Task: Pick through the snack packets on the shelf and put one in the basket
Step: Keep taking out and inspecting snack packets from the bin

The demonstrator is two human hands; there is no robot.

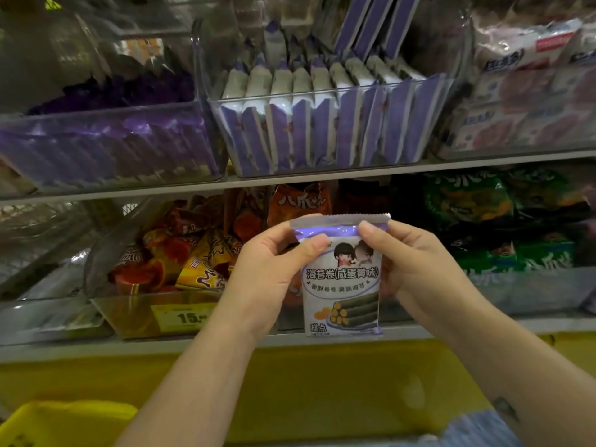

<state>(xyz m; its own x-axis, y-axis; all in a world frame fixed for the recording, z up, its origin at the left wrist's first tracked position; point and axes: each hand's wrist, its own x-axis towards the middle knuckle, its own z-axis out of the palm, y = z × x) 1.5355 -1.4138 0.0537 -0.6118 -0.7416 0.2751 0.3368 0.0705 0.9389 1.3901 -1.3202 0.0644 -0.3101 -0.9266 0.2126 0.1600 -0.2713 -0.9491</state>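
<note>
I hold the packet [342,285] upright in both hands, in the air before the front edge of the lower shelf [96,345]. My left hand [271,266] pinches its top left corner, thumb on the face. My right hand [416,262] pinches the top right corner the same way, fingers curled behind. The packet is white with purple borders and a crimped seal along the top. It shows two cartoon figures, Chinese print, and dark green rolls with yellow centres near the bottom.

On the upper shelf [483,161], the middle bin [322,169] is clear and holds like purple-and-white packets standing in rows. The left bin [106,146] holds purple packets, blurred. The right bin [516,124] holds pink-and-white ones. On the lower shelf, a clear bin [129,317] with a yellow price tag [187,316] holds orange, red and yellow packets. Green packets [483,221] lie toward the right end. A yellow basket [64,421] sits below the shelf's left end.
</note>
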